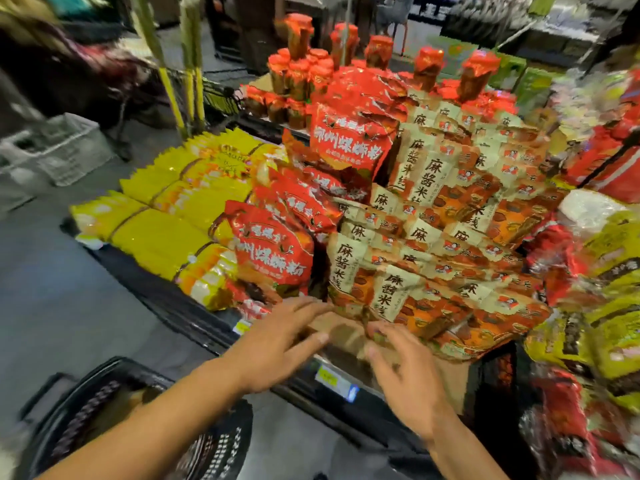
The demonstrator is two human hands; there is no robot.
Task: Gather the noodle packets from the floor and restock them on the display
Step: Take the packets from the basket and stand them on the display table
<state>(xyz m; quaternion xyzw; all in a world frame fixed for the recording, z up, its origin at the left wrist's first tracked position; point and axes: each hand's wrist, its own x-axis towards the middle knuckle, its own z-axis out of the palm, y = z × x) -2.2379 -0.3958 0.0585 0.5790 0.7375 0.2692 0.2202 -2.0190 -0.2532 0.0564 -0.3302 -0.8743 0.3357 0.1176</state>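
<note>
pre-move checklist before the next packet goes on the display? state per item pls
1. Left hand free: ok, fingers spread, nothing gripped.
2. Right hand free: ok, open, palm down.
3. Open slot on the display: ok, bare brown surface shows in front of the beige noodle packets, between the hands.
4. Beige stack stable: cannot tell, the packets lean in overlapping rows and the frame is blurred.
5. Next packet located: cannot tell, no loose packet visible on the floor; contents of the black basket at lower left are unclear.
6. Neighbouring red packets clear of the slot: ok, they sit to its left.
</note>
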